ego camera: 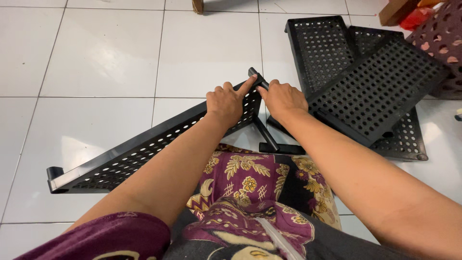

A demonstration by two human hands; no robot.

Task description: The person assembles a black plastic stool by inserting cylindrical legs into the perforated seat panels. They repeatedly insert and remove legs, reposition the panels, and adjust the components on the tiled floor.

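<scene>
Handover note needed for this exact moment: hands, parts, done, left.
Left hand: gripping the top corner of the long perforated black panel, which stands on edge on the tiled floor.
Right hand: closed on the black post at that corner.
Done: post meets the panel corner.
Left: stacked perforated shelves lie loose to the right, unattached.

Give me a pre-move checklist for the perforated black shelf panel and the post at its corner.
1. Left hand gripping the long perforated shelf panel at its corner: ok.
2. Right hand on the black post at that corner: ok.
3. Post fully seated in the corner socket: cannot tell, the hands cover the joint.
4. Far end of the panel resting on the tiled floor: ok.
5. Spare perforated panels stacked clear of the hands, to the right: ok.
</scene>
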